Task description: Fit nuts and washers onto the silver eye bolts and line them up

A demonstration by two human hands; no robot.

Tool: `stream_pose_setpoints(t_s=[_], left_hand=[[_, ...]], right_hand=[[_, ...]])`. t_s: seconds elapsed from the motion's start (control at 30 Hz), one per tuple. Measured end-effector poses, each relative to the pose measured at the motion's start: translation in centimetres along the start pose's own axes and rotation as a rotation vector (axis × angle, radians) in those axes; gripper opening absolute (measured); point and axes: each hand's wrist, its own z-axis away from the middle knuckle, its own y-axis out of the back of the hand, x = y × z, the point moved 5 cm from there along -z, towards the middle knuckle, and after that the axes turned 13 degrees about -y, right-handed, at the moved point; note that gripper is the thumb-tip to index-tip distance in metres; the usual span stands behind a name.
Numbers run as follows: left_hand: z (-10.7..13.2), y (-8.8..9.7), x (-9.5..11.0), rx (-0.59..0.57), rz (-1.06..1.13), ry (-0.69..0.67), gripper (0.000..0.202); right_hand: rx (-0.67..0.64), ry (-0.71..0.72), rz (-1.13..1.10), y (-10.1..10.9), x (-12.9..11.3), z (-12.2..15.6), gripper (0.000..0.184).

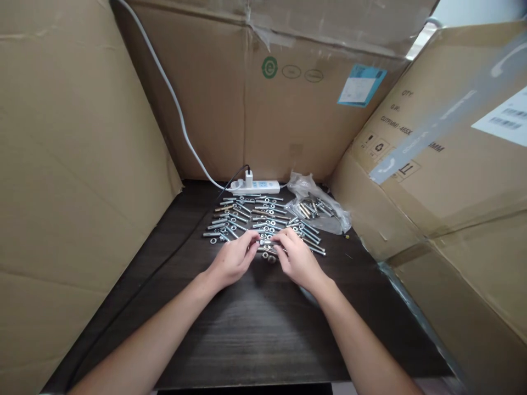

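Between the fingertips of my two hands is a short silvery bolt [267, 242], lying roughly level. My left hand [235, 257] is closed in a pinch at its left end, where a wider piece like a nut or head shows. At the other end my right hand [300, 259] pinches it with thumb and fingers. Just below the fingers lie a loose nut [265, 255] and a darker nut or washer [272, 259]. Rows of metal bolts [233, 216] with nuts and washers spread beyond both hands. A washer [213, 241] lies left of my left hand.
A clear plastic bag [341, 215] with more bolts lies at the back right. Behind the rows stands a white power strip [263, 187] with a plugged-in adapter. A black cable [173, 253] crosses the dark table [255, 340] at left. Cardboard walls [206, 99] enclose three sides.
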Motion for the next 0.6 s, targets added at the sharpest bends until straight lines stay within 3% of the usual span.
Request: stream_pose_setpoints(t_s=[0.37, 0.6], left_hand=[[0.1, -0.6, 0.9, -0.045, 0.049, -0.031, 0.023], [0.2, -0.7, 1.7, -0.085, 0.108, -0.085, 0.028]], right_hand=[[-0.078, -0.149, -0.055, -0.9, 0.3, 1.0, 0.015], [-0.157, -0.135, -0.108, -1.4, -0.3, 1.3, 0.024]])
